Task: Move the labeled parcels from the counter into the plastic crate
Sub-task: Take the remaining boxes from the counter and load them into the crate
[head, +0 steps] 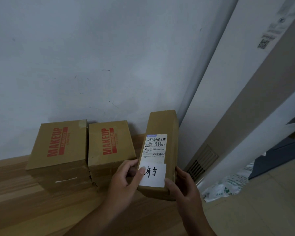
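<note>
1. Nearest the lens: two bare forearms come in from the bottom edge, over the pale wooden plank counter [24, 193].
2. Grip, left hand [126, 176]: fingers curl round the left edge of the tall narrow brown cardboard parcel [162, 123]. The thumb lies across the white handwritten slip [154, 177] on its front.
3. Grip, right hand [182, 184]: it wraps the parcel's lower right edge, with the thumb on the front by the slip's corner. Both hands clasp the one parcel.
4. Parcel position: upright at the right end of the counter, close to the grey wall [109, 57]. The printed barcode shipping label [156, 146] faces me, above the slip. I cannot tell whether the base rests on the wood or hangs just clear.
5. Left of it, side by side: the left brown MAKEUP-printed carton [58, 150] and the right brown MAKEUP-printed carton [109, 143]. The right one is just beside the held parcel. No shipping label shows on either.
6. The plastic crate is not in view. A white printed plastic bag [228, 186] lies on the floor to the right.
7. Judgement: the step in hand is the pick-up of this parcel. Next, I would lift it straight up and clear of the neighbouring carton. Then locate the crate before turning. The grip sits low on a tall box, so tipping is the risk.
</note>
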Available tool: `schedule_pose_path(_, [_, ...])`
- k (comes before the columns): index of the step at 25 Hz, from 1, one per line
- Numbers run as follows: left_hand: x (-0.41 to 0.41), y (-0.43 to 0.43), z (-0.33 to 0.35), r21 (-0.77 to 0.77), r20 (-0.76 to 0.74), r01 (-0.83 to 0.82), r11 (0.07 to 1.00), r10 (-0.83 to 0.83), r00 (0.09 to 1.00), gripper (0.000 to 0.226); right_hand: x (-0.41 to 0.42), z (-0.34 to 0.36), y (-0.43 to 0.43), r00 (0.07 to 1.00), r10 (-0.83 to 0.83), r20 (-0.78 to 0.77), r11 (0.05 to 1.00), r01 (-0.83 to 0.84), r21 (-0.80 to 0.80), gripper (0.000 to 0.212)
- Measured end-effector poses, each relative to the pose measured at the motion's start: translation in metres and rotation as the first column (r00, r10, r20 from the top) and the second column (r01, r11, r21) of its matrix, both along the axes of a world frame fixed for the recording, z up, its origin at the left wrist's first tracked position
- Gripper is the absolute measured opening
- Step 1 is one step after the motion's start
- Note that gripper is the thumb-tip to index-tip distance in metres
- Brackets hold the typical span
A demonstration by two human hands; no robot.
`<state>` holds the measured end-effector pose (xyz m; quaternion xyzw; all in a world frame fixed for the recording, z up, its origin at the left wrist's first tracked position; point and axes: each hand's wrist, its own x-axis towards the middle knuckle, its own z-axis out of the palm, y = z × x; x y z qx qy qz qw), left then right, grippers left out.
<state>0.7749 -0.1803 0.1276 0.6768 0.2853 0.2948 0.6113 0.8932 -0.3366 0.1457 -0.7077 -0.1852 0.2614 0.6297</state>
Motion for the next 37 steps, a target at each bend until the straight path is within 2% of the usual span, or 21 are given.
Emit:
schedule_pose_path(3, [-0.008, 0.002, 0.003, 0.008, 0.009, 0.012, 1.000, -0.012, 1.000, 0.032, -0.005, 0.002, -0.001, 1.000, -0.020, -0.023, 1.000, 0.020, 0.000, 0.086])
schedule_pose_path(8, [-0.026, 0.014, 0.005, 0.013, -0.013, 0.039, 0.999, -0.039, 0.999, 0.022, -0.021, 0.006, -0.005, 0.983, -0.040, -0.179, 0.996, 0.054, 0.073, 0.077])
schedule_pose_path(18, [-0.082, 0.014, -0.017, 0.003, 0.011, -0.023, 1.000, 0.023, 1.000, 0.024, -0.072, 0.009, -0.017, 0.980, 0.082, -0.182, 0.988, -0.057, 0.140, 0.077])
schedule_pose_path(23, [-0.134, -0.001, -0.021, 0.053, -0.026, -0.208, 0.977, 0.210, 0.977, 0.022, -0.087, 0.002, -0.011, 0.956, 0.234, -0.177, 0.967, -0.210, 0.145, 0.077])
schedule_pose_path(26, [-0.172, -0.016, -0.020, 0.079, -0.062, -0.348, 0.934, 0.353, 0.933, 0.023, -0.092, -0.007, -0.007, 0.922, 0.342, -0.184, 0.936, -0.316, 0.153, 0.062])
schedule_pose_path(32, [-0.253, -0.066, -0.011, 0.189, -0.139, -0.551, 0.812, 0.578, 0.804, 0.028, -0.131, -0.027, 0.007, 0.787, 0.539, -0.300, 0.842, -0.500, 0.203, 0.059])
schedule_pose_path(37, [-0.320, -0.100, 0.006, 0.230, -0.143, -0.686, 0.691, 0.721, 0.678, 0.026, -0.184, -0.023, 0.018, 0.660, 0.684, -0.310, 0.727, -0.652, 0.215, 0.082])
